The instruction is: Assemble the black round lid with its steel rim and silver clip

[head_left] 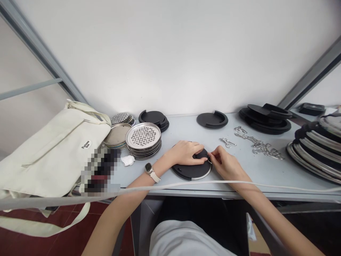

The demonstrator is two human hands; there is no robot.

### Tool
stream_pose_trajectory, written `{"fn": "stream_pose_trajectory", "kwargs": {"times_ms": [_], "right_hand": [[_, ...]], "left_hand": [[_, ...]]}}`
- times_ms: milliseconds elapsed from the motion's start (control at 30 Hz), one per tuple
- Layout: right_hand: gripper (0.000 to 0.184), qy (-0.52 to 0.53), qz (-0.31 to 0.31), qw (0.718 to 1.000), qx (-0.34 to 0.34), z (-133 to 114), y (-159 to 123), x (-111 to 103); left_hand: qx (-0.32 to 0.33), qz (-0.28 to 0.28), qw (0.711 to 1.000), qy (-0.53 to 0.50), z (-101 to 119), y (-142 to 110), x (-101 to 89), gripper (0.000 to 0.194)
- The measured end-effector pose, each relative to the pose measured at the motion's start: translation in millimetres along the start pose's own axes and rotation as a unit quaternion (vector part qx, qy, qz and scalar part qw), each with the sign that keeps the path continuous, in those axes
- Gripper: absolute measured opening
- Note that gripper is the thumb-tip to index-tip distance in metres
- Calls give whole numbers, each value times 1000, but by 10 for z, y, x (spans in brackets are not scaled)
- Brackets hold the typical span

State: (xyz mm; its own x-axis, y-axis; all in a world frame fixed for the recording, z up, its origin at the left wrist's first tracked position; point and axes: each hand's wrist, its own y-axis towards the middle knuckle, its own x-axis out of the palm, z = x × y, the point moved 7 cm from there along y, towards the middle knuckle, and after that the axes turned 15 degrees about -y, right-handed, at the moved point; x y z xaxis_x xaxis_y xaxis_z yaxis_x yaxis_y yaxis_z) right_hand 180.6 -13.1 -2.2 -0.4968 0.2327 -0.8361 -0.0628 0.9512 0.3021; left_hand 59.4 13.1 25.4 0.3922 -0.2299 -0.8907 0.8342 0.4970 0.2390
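A round black disc-shaped holder (193, 172) lies near the front edge of the table, with a silvery rim showing at its lower right. My left hand (186, 153) rests across its top and holds it down, thumb and forefinger reaching toward the right rim. At that rim, the fingers of my right hand (226, 165) pinch a small metal wire clip (209, 160), partly hidden by the fingertips. Beyond the right hand lie a loose wire clip (227, 142) and a heap of similar clips (262, 146).
Left are stacked perforated metal grater discs (144, 137), plain metal discs (117, 134), crumpled white tissue (128, 160) and a cream bag (53, 149). Black holders (212, 120) stand behind; finished-looking metal-and-black discs (314, 153) are piled right. A white cable (183, 184) crosses the front.
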Motion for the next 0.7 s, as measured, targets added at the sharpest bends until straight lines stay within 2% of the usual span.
{"fn": "stream_pose_trajectory", "kwargs": {"times_ms": [400,700], "right_hand": [[12,39,-45,998,-7,-20,6,23],[34,117,-73,990,32,124,12,85]], "left_hand": [[16,12,1000,2,16,-2,-14,31],[13,11,1000,-4,3,6,-9,30]]}}
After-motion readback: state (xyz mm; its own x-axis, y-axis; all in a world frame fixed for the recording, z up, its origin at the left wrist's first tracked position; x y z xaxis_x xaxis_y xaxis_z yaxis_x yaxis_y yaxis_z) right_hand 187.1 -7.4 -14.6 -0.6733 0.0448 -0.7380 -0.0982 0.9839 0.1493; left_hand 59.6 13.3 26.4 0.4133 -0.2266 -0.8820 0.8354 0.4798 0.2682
